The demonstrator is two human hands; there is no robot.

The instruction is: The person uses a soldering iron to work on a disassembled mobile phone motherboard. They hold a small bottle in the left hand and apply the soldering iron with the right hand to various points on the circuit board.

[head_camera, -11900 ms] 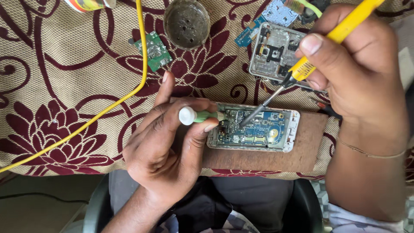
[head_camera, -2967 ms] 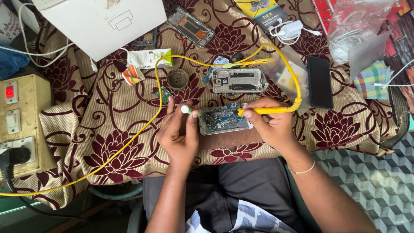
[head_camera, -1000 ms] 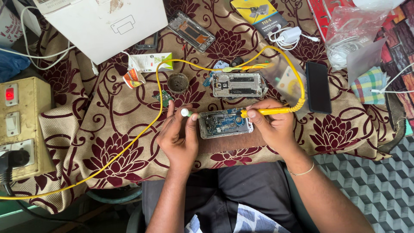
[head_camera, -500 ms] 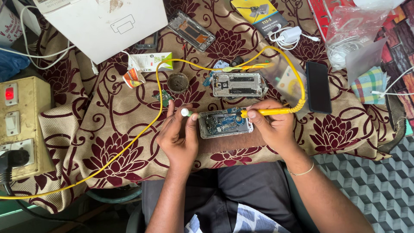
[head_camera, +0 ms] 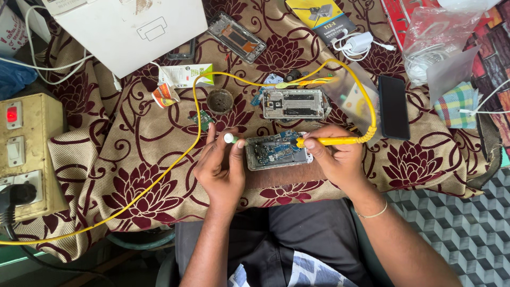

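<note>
An opened phone with its circuit board bared lies on a brown wooden pad at the table's front edge. My left hand pinches a small green-and-white tube just left of the phone. My right hand grips a yellow-handled soldering iron, its tip resting on the board. The iron's yellow cable loops over the floral cloth and runs off to the left.
Behind the phone lie a second phone frame, a small round tin and a tiny green board. A black phone sits right, a white box back left, a beige switchboard far left.
Almost nothing since a second ago: both hands stay on the phone. Compared with the oldest frame, the view is much wider and the iron's tip is still at the board.
</note>
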